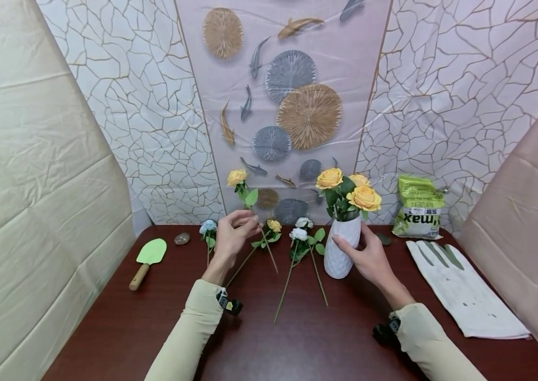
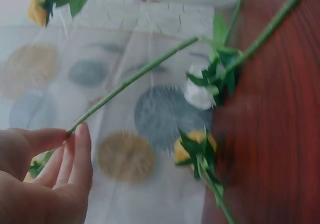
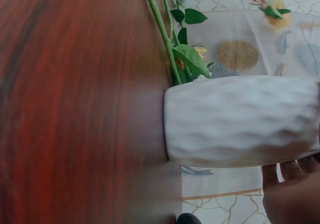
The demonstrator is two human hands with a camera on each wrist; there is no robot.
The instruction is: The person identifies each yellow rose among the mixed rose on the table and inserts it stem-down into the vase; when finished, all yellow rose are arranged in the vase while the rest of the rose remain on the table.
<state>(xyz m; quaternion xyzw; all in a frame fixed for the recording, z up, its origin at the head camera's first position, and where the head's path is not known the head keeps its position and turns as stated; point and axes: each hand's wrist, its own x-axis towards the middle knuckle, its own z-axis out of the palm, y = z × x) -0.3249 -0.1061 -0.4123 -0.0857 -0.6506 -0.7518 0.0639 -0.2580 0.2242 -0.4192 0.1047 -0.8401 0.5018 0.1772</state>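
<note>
My left hand (image 1: 233, 235) pinches the green stem (image 2: 132, 79) of a single yellow rose (image 1: 237, 178) between thumb and fingertips. The bloom is up, and the stem slants down to the right over the table. On the right, my right hand (image 1: 371, 256) grips the upper side of a white textured vase (image 1: 340, 254), which leans slightly. Three yellow roses (image 1: 364, 198) with dark leaves stand in the vase; their stems are hidden inside it. In the right wrist view, the dimpled wall of the vase (image 3: 240, 121) shows, with fingers partly behind it.
Between the hands lie white roses (image 1: 299, 234), another yellow rose (image 1: 274, 226) and a blue rose (image 1: 208, 226). A green trowel (image 1: 152, 251) and a stone (image 1: 182, 238) lie left. At right are a green-and-white bag (image 1: 418, 209), white gloves (image 1: 468, 291) and a dark stone (image 1: 384, 239).
</note>
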